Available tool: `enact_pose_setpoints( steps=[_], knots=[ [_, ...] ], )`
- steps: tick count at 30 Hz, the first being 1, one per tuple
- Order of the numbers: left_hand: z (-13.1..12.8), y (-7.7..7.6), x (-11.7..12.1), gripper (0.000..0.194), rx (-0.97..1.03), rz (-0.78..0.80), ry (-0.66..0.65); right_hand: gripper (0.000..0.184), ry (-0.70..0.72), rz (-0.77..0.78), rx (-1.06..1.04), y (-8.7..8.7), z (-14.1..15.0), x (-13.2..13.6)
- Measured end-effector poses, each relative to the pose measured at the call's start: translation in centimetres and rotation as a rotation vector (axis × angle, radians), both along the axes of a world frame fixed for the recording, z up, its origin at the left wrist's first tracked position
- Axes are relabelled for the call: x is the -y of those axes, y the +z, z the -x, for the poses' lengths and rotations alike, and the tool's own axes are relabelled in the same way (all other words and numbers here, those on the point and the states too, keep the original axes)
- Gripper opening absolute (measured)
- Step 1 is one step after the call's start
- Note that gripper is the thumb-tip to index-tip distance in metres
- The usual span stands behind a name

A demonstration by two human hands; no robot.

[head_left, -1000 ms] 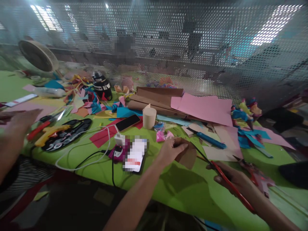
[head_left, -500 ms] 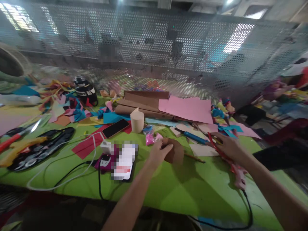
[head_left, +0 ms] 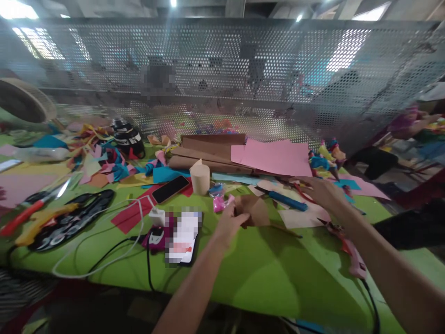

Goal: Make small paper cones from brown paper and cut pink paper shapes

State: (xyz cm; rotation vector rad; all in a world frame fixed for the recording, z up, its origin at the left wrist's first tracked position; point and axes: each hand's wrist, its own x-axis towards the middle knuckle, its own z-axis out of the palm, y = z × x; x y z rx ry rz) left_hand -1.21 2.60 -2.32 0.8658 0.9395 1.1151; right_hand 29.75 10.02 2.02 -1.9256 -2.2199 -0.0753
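My left hand (head_left: 232, 221) pinches a curled piece of brown paper (head_left: 256, 211) just above the green tabletop. A thin brown stick (head_left: 287, 230) lies by the paper's right side. My right hand (head_left: 325, 192) reaches over the right part of the table. Its fingers are closed around a slim red-handled tool (head_left: 304, 191), mostly hidden by the hand, so I cannot make out its kind. Close to that hand lie a blue-handled cutter (head_left: 288, 200) and a pale paper piece (head_left: 301, 218). Below the right wrist rests a pink glue gun (head_left: 356, 262) with a black cord.
A beige paper roll (head_left: 200, 180), lit phone (head_left: 184, 237), dark phone (head_left: 170, 189) and charger cables crowd the middle. Pink paper (head_left: 273, 157) lies over brown sheets at the back. Leftward are paper scraps, a yellow glue gun (head_left: 48, 222) and a fan (head_left: 26, 99). A perforated metal screen (head_left: 215, 79) stands behind.
My right hand has moved farther back across the table with the red-handled tool, leaving more of the blue-handled cutter in sight. My left hand keeps the brown paper; the view has shifted slightly.
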Motion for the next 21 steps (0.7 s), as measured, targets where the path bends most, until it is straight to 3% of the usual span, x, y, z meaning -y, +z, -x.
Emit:
enact_pose_setpoints(
  steps=[2,6,8,11,16,21],
  knots=[
    [-0.1,-0.1,-0.1,0.045,0.039,-0.02,0.02,0.042,0.109,0.014,-0.11,0.4,2.4,1.8],
    [0.0,0.0,0.0,0.047,0.071,-0.037,0.018,0.047,0.465,0.062,-0.513,0.9,7.9,5.8],
    [0.0,0.0,0.0,0.048,0.064,-0.041,0.017,0.048,0.52,0.084,-0.611,0.7,10.0,7.0],
    [0.1,-0.2,-0.1,0.047,0.024,-0.059,0.03,0.036,0.506,0.082,-0.747,-0.1,11.4,7.6],
    [0.1,-0.6,-0.3,0.046,-0.027,-0.071,0.023,0.013,0.431,0.063,-0.958,-2.0,11.0,7.2],
    [0.0,-1.0,-0.3,0.045,-0.019,-0.084,0.021,0.014,0.405,0.033,-0.981,-3.1,10.6,7.2]
  ],
)
